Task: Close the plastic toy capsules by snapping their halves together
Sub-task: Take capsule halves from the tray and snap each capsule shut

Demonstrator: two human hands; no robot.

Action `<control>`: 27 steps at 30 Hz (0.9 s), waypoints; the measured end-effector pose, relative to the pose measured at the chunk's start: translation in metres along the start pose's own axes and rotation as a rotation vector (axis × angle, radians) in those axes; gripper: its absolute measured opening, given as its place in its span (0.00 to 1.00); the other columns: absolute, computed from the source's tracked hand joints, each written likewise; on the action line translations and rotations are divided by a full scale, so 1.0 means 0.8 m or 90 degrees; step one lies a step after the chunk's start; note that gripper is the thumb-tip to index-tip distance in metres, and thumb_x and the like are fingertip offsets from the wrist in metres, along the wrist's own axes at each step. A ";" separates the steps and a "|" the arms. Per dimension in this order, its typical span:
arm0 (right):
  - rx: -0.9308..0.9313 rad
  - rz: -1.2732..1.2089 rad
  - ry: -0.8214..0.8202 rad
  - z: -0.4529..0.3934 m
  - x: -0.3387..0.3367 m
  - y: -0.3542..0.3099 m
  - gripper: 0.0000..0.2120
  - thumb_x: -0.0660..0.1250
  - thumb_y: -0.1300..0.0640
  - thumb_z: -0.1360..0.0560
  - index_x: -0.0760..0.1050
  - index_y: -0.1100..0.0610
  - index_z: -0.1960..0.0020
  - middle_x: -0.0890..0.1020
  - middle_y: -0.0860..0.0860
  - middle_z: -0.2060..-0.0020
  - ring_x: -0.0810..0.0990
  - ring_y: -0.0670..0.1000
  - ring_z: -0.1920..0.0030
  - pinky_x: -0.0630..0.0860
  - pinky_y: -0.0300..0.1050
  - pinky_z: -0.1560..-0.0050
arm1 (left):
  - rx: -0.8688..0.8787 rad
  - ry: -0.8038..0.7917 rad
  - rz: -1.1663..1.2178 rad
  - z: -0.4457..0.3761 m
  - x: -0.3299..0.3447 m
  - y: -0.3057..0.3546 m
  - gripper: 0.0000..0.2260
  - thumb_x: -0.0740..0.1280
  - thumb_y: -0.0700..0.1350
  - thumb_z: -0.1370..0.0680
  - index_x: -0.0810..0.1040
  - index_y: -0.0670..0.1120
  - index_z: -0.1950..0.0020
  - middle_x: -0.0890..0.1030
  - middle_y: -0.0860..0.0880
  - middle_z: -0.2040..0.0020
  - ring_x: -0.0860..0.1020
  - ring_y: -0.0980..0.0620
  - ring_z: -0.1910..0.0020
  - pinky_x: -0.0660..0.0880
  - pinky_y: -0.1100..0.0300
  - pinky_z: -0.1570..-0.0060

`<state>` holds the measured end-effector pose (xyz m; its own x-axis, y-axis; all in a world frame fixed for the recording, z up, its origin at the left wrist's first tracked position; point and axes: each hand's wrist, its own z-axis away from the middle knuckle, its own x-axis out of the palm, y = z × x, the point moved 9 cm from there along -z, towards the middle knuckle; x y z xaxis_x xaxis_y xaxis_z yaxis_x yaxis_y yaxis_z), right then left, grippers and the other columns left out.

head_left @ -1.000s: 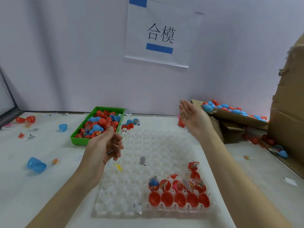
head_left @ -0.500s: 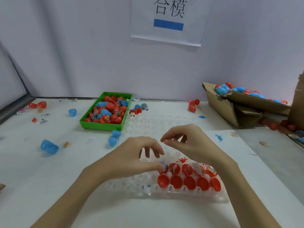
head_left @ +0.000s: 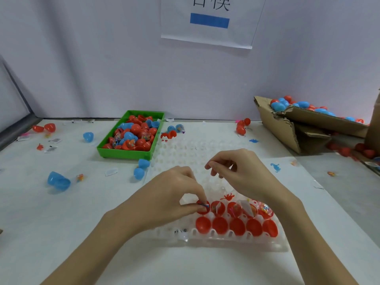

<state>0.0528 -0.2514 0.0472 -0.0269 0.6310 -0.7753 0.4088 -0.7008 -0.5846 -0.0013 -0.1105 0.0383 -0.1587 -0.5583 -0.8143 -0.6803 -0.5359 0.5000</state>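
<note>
Both hands dropped from mid-air onto the clear plastic dimpled tray (head_left: pixel 216 241) within the last second; left hand (head_left: pixel 172 200) now pinches a small toy at the leftmost open red capsule half (head_left: pixel 203 208); right hand (head_left: pixel 236 173) hovers loosely curled, holding nothing; filling's underway, so no snapping shut yet.

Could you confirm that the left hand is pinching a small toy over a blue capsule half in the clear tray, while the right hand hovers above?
Not quite: in the head view the capsule half is red. The left hand, clear tray and right hand are as you say.
</note>
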 end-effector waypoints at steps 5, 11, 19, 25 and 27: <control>0.013 0.009 0.004 -0.001 0.001 0.001 0.08 0.66 0.55 0.18 0.85 0.48 0.48 0.84 0.38 0.61 0.82 0.37 0.57 0.75 0.27 0.57 | 0.040 0.001 0.078 -0.001 -0.002 -0.002 0.05 0.80 0.45 0.25 0.90 0.49 0.51 0.87 0.57 0.51 0.84 0.57 0.50 0.80 0.55 0.45; 0.019 -0.015 0.032 0.000 0.000 -0.003 0.08 0.67 0.56 0.18 0.85 0.49 0.47 0.85 0.39 0.61 0.83 0.38 0.58 0.75 0.28 0.57 | -0.080 0.090 0.286 0.000 -0.013 -0.042 0.04 0.80 0.42 0.26 0.89 0.47 0.52 0.88 0.52 0.52 0.87 0.49 0.50 0.83 0.59 0.47; -0.039 -0.242 -0.059 0.006 0.027 -0.039 0.18 0.74 0.57 0.22 0.79 0.51 0.33 0.87 0.44 0.49 0.86 0.45 0.49 0.82 0.40 0.48 | -0.311 0.317 0.553 0.019 -0.036 -0.108 0.05 0.78 0.45 0.25 0.89 0.44 0.53 0.88 0.43 0.53 0.88 0.45 0.51 0.82 0.59 0.43; -0.023 -0.271 0.104 0.006 0.025 -0.042 0.10 0.70 0.58 0.19 0.82 0.57 0.39 0.87 0.47 0.53 0.86 0.47 0.54 0.84 0.44 0.52 | -0.261 0.359 0.489 0.015 -0.041 -0.088 0.04 0.77 0.45 0.25 0.88 0.46 0.53 0.88 0.46 0.56 0.87 0.48 0.54 0.81 0.65 0.51; -0.010 -0.327 0.110 0.005 0.023 -0.038 0.11 0.66 0.60 0.17 0.81 0.58 0.37 0.87 0.49 0.53 0.86 0.48 0.52 0.83 0.42 0.54 | -0.228 0.388 0.458 0.015 -0.046 -0.079 0.04 0.77 0.45 0.25 0.88 0.46 0.52 0.88 0.47 0.56 0.87 0.49 0.54 0.81 0.64 0.51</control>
<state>0.0364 -0.2196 0.0502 -0.0770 0.9374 -0.3397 0.3955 -0.2841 -0.8734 0.0388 -0.0486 0.0332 0.0138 -0.9989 -0.0454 -0.2957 -0.0475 0.9541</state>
